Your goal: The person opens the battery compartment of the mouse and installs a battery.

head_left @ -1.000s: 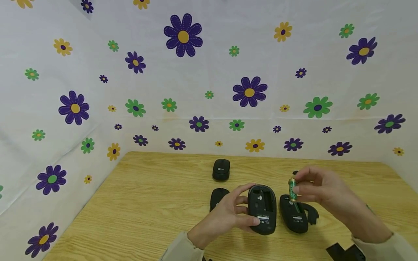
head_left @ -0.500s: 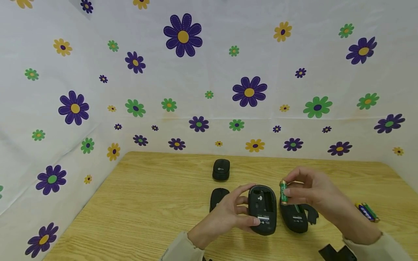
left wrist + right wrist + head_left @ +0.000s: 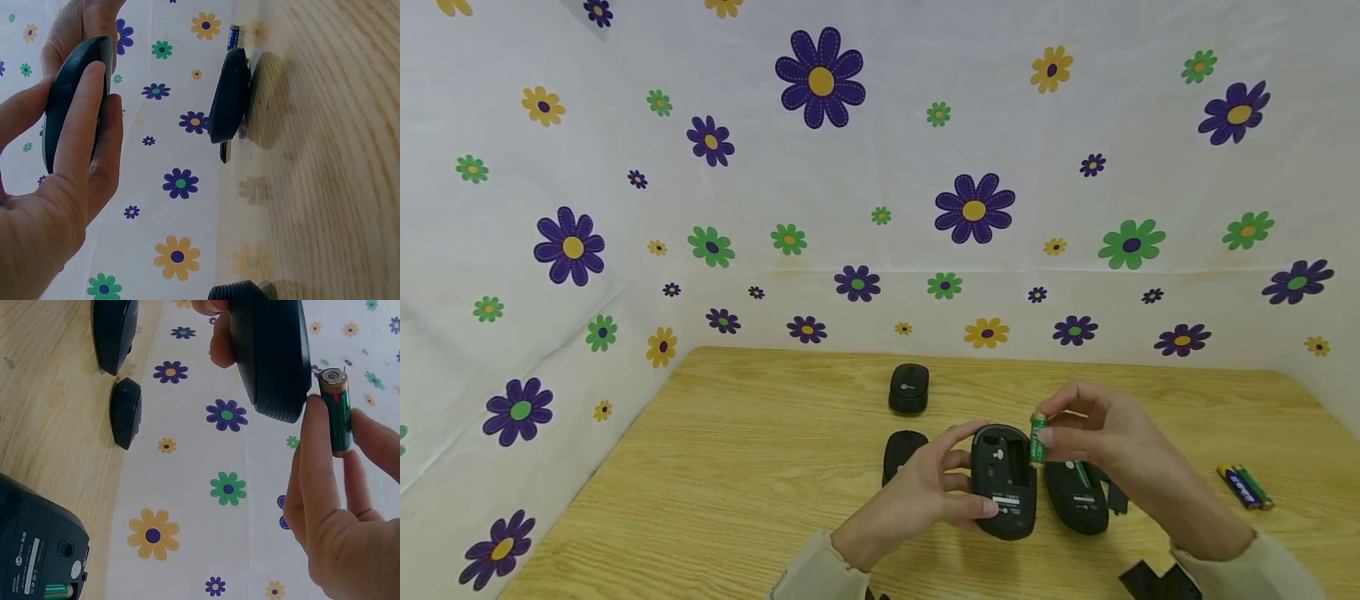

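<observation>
My left hand (image 3: 973, 468) grips a black mouse (image 3: 1003, 479), held bottom-up above the table with its battery bay open and bare. The same mouse (image 3: 78, 94) shows edge-on in the left wrist view, fingers curled round it. My right hand (image 3: 1047, 429) pinches a green battery (image 3: 1038, 439) upright, just at the mouse's upper right edge. In the right wrist view the battery (image 3: 337, 412) stands between fingertips, right beside the mouse (image 3: 270, 356).
A second upturned mouse (image 3: 1077, 496) with a green battery in it lies on the wooden table (image 3: 737, 483), a loose cover (image 3: 1116, 496) beside it. Two more black mice (image 3: 908, 388) (image 3: 901, 454) sit further back. Two batteries (image 3: 1245, 486) lie at the right.
My right hand has carried the green battery leftward, from over the second mouse to the edge of the held mouse. The left hand has stayed still.
</observation>
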A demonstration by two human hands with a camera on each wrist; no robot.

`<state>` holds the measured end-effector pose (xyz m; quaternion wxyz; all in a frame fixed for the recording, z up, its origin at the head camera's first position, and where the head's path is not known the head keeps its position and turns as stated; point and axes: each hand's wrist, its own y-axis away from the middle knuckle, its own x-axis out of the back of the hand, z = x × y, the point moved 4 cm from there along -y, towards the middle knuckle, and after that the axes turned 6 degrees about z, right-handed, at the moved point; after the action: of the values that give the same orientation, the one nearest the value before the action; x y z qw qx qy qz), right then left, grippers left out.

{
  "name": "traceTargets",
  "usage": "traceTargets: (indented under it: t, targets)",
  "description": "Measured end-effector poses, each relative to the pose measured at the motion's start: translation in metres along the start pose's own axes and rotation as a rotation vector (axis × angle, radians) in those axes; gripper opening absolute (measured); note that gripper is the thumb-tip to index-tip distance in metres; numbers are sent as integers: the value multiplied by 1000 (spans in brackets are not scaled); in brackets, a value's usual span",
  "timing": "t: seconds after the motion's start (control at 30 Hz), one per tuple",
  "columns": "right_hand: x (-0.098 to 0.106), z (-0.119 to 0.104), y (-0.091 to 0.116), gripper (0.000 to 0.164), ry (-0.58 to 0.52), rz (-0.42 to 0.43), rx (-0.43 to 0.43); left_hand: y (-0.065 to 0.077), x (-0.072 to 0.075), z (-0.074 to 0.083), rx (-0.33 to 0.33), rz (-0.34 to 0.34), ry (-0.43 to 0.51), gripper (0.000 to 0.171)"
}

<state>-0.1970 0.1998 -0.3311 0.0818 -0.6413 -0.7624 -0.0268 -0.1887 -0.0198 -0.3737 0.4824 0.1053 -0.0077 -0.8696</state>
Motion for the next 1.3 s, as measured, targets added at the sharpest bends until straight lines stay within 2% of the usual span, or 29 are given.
traceTargets:
  t: [0.23, 0.43, 0.77, 0.87, 0.97, 1.07, 1.2, 1.3]
  targets:
    - [-7, -5, 2, 13, 59, 61, 93, 0, 0, 1, -6, -2, -9, 78]
    - [-14, -11, 4, 11, 115, 69, 192, 0, 0, 0, 1, 0, -9, 78]
    - [-19, -10, 1, 10, 168, 44, 178, 0, -1, 1, 16, 16, 3, 79]
    - [-18, -8, 1, 6, 179, 81, 131, 0, -1, 1, 15, 25, 4, 81]
    - [-17, -4, 2, 14, 170, 96, 60, 0, -1, 1, 11, 25, 6, 81]
    - [-18, 3, 2, 25, 128, 31, -25, 0, 0, 1, 6, 22, 6, 80]
    - [-24, 17, 3, 46, -9, -149, -145, 0, 0, 1, 1, 13, 8, 79]
    - [-30, 25, 5, 59, -137, -276, -194, 1, 0, 1, 1, 11, 11, 79]
